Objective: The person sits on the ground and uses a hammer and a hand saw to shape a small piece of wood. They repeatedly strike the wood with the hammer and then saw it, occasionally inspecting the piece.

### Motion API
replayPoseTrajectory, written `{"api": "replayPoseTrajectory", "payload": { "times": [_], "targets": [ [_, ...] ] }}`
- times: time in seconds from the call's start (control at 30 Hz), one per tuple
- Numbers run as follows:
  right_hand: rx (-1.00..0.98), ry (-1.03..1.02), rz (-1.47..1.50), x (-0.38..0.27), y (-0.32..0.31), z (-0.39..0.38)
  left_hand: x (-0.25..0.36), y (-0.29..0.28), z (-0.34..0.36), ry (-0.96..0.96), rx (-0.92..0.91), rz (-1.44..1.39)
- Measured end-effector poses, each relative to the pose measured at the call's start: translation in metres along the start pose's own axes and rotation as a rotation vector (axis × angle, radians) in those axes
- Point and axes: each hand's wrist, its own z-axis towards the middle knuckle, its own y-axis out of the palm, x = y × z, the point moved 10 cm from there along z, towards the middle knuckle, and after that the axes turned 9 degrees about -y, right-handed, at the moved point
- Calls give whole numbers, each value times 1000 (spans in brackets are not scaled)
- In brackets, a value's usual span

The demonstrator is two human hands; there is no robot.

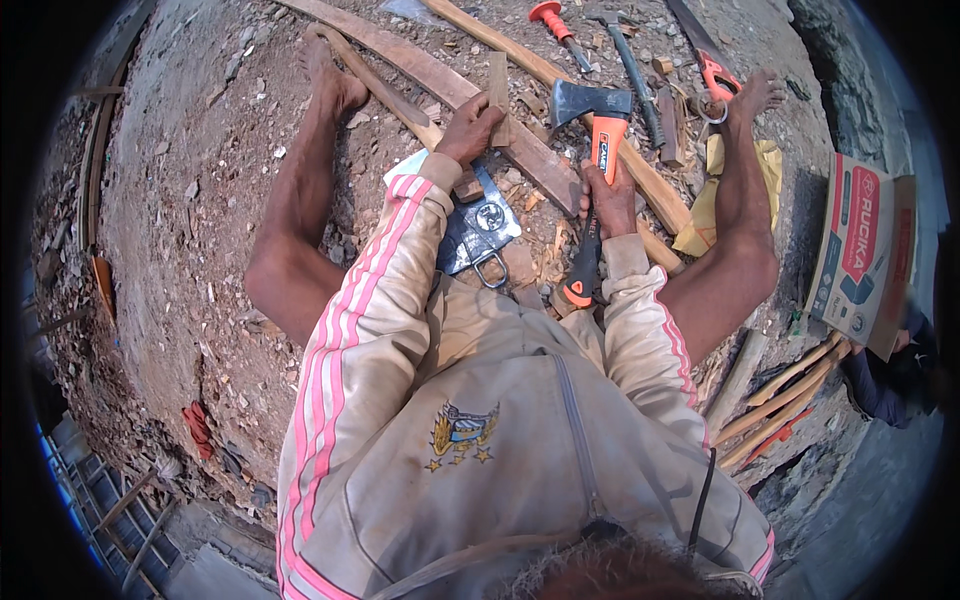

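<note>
My right hand (612,200) is wrapped around the orange and black handle of a hatchet (608,145). The hatchet's dark steel head (590,101) points up and away from me, above the planks. To its left, my left hand (468,130) is closed on a short flat piece of wood (499,98), which stands out past the fingers. Under that hand run a long reddish plank (430,75) and a rounded pole (375,85). A blue-grey plastic bag or pouch (478,228) with a metal ring lies just below, between my legs.
Beyond the hatchet lie a red-gripped chisel (560,35), a hammer (632,75) and a handsaw (716,72). Yellow sheeting (765,185) is beside my right foot. At right stand a cardboard box (850,250), wooden sticks (780,410) and another person (890,370). Rubble covers the ground.
</note>
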Motion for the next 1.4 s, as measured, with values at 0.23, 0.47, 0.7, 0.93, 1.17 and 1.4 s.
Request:
{"api": "replayPoseTrajectory", "payload": {
  "times": [0.23, 0.47, 0.7, 0.93, 1.17, 1.4],
  "targets": [
    [20, 266, 392, 36, -26, 25, 13, -8, -29, -105, -120, -99],
    [-28, 420, 609, 65, -32, 55, 18, -44, -54, -101, 9, -172],
    [-14, 202, 333, 6, -62, 79, 25, -64, -30, 80, 135, 403],
    [27, 166, 89, -31, -136, 124, 30, -17, -17, 92, 175, 1057],
    [21, 241, 6, -3, -155, 143, 27, -5, -14, -11, 150, 1219],
    [-68, 274, -139, 10, -137, 168, 20, -9, -7, 32, 149, 1196]
  ]
}}
